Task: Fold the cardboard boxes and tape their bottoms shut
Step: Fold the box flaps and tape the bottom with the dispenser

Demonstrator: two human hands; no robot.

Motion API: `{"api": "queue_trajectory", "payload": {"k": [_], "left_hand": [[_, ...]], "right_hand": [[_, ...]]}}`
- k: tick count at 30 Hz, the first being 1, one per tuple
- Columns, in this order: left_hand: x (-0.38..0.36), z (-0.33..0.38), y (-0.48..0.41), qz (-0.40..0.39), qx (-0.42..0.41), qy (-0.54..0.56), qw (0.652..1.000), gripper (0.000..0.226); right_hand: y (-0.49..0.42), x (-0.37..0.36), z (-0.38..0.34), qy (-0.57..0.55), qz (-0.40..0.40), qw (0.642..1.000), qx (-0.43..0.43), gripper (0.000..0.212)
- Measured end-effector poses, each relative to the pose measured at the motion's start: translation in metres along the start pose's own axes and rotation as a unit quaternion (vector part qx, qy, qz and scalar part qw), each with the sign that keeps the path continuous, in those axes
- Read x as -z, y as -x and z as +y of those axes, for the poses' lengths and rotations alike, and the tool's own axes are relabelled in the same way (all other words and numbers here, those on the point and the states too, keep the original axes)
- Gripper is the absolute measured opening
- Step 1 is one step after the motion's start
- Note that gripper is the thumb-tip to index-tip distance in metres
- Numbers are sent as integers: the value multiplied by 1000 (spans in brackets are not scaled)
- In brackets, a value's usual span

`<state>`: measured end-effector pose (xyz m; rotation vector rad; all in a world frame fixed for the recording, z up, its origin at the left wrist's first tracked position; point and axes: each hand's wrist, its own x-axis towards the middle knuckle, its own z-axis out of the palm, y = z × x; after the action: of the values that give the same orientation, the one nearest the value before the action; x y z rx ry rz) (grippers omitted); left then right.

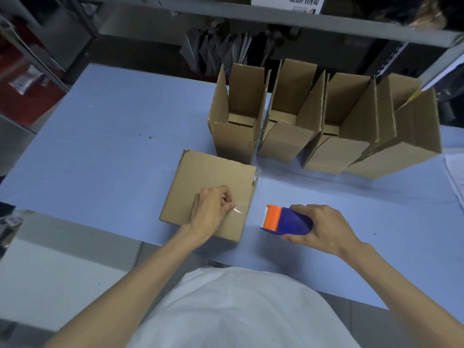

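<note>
- I see the box being taped [208, 187] lying bottom-up on the blue table [100, 146], its closed brown face turned toward my camera; I use it as my landmark for everything else.
- My left hand [209, 209] rests on top of that box, toward its near right corner, with the fingers curled and the fingertips [227, 203] pinching the end of a clear tape strip [238, 209] against the cardboard.
- The tape strip reaches from those fingertips to the right edge of the box; I cannot tell whether it runs unbroken to the dispenser.
- My right hand [317, 228] sits just right of the box, over the table, with the fingers wrapped closed around a tape dispenser [286, 219].
- The dispenser has a blue body and an orange front end, and that orange end points back at the box with a small gap between them.
- Behind the box, on its far right side, stands a row of folded boxes [324, 121], upright with their top flaps open; the nearest of them almost touches the far edge of the landmark box.
- Those upright boxes stand side by side, touching or nearly so, and the rightmost leans outward.
- Farther right of the box, at the table edge, lie some white papers [455, 177].
- Beyond the box, past the table, a metal shelf [276, 18] crosses the view, with dark bags [218, 54] hanging beneath it.
</note>
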<state>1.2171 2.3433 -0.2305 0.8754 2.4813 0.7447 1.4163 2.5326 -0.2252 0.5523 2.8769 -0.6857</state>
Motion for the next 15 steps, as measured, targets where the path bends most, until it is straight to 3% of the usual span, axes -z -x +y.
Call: {"api": "queue_trajectory", "payload": {"k": [6, 11, 15], "left_hand": [[9, -2, -20, -57, 21, -178, 982, 56], [7, -7, -19, -49, 43, -129, 989, 51], [12, -6, -16, -46, 52, -139, 988, 50]], "right_hand": [[-13, 6, -12, 59, -64, 996, -5, 56], [-38, -9, -43, 87, -81, 992, -43, 42], [-44, -15, -45, 194, -109, 974, -38, 30]]}}
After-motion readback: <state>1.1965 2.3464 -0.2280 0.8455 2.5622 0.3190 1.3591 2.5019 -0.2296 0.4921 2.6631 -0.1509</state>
